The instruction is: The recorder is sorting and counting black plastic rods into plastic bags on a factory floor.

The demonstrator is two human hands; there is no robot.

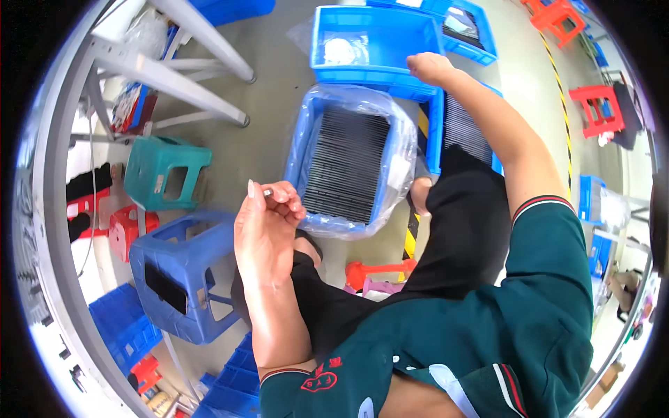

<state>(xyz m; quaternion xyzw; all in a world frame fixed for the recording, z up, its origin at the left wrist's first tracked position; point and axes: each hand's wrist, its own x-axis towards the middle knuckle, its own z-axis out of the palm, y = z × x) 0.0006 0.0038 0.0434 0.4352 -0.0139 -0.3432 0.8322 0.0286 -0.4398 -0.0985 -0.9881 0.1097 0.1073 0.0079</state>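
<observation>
Pinching a small metallic piece (268, 193) between thumb and fingertips, your left hand (266, 223) is turned palm up, just beside the near left edge of the bag-lined crate (306, 153). Your right hand (431, 67) is loosely curled at the near right corner of the upper crate (404, 45); whether it grips the rim or something small, you cannot tell from here. The step in hand looks like handling that one piece between the crates. The next move seems to call for a firm pinch on it and a clear path over the liner's loose edge.

Counting up: one piece shows in your left hand; one lined crate, holding rows of dark strips (348, 167) too fine to count; one upper crate, with one clear bag (346, 50) inside; one side crate (435, 132) by your right leg, also holding dark strips; one teal stool (164, 171); one blue stool (178, 240).
</observation>
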